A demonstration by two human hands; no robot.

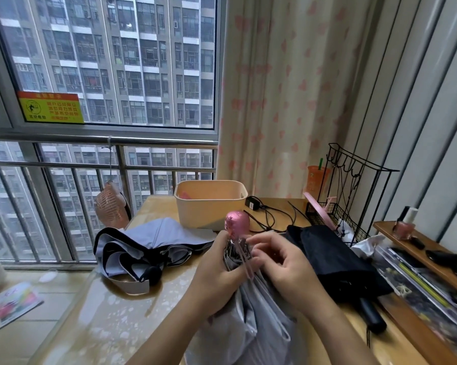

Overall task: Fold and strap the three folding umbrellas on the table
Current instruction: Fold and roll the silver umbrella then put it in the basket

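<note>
Toward the counter's [111,320] left edge lies the grey umbrella [148,246], slack and unstrapped, its folds spread open. Behind it, near the back edge, stands the bin [209,206].

In the middle, at the near edge, I hold up the pink umbrella [235,222], its knob uppermost and its pale canopy hanging down toward me. My left hand [219,270] is wrapped closed around the gathered ribs just below the knob, thumb across the front. My right hand [282,264] is half curled, its fingers [259,246] pinching at the pink loop and the folds beside the ribs; I cannot tell whether they grip the loop itself or only the cloth.

I judge the step to be gathering this canopy for strapping. To do it well I should keep the left grip firm so the ribs stay bunched, lay each pleat flat in one direction with the right, then roll the cloth tight before bringing the strap around.

Near the right edge lies the black umbrella [335,259], loosely bunched, handle pointing toward me, apparently not yet strapped.
</note>
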